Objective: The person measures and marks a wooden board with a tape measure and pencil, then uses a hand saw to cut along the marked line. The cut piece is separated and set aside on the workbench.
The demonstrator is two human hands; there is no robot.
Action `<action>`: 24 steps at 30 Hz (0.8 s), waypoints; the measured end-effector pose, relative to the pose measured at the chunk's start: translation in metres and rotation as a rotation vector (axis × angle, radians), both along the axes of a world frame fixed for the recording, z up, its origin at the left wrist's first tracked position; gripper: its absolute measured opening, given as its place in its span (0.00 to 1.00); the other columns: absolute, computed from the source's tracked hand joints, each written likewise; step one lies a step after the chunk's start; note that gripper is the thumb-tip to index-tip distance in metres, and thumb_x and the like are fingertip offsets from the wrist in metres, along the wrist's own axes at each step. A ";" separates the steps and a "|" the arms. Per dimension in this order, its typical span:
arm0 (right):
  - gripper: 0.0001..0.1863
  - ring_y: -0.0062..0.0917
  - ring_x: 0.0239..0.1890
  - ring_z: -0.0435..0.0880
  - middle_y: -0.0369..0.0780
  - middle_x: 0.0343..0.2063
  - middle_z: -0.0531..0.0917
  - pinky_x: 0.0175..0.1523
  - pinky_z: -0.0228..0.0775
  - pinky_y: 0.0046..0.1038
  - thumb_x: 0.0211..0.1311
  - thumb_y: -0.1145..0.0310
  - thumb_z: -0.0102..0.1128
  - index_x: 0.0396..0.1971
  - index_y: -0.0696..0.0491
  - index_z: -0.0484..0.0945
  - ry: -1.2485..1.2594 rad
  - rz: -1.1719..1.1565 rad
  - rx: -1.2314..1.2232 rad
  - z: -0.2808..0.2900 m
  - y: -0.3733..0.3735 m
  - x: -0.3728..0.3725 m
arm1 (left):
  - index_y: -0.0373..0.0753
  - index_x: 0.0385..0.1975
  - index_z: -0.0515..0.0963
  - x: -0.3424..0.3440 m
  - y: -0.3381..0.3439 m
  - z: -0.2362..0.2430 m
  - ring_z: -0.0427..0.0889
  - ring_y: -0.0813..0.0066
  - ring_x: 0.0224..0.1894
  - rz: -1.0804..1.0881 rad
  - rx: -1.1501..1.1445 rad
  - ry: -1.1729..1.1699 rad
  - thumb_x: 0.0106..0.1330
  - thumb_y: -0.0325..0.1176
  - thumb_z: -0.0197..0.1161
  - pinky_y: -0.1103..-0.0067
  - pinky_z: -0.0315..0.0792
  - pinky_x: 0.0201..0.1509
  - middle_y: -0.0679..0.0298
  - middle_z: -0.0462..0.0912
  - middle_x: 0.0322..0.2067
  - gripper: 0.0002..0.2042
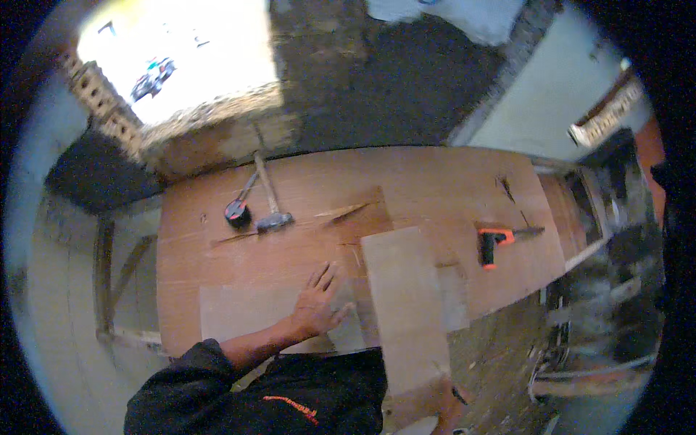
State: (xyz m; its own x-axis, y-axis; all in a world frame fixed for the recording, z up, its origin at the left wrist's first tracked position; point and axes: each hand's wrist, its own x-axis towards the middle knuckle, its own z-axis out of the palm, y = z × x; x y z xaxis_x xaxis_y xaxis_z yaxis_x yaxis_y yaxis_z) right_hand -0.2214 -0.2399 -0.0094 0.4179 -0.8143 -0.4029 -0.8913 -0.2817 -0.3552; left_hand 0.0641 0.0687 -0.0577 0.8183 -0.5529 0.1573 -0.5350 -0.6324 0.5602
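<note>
My left hand (pixel 317 303) lies flat with its fingers apart, near the right end of a pale thin board (pixel 246 312) on the table. A longer pale board (pixel 406 293) runs from the middle of the table toward me and sticks out past the near edge. At its near end, my right hand (pixel 447 407) is closed on the right side of this board. A small dark object (pixel 459 395) shows by the right fingers, too blurred to name.
The wooden table top (pixel 449 181) carries a hammer (pixel 274 220), a tape measure (pixel 237 212) and an orange-and-black handsaw (pixel 496 243). Dark splinters (pixel 351 212) lie mid-table. Behind stands a rough wall (pixel 406 87) with a bright opening at left. Debris (pixel 500 370) covers the floor at right.
</note>
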 end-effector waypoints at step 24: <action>0.17 0.24 0.26 0.74 0.37 0.23 0.81 0.34 0.67 0.30 0.57 0.57 0.74 0.27 0.57 0.82 -0.760 1.408 -0.133 0.066 -0.115 0.396 | 0.35 0.52 0.79 -0.153 0.026 0.012 0.77 0.48 0.56 1.137 -0.314 0.289 0.60 0.45 0.67 0.62 0.70 0.64 0.48 0.81 0.50 0.24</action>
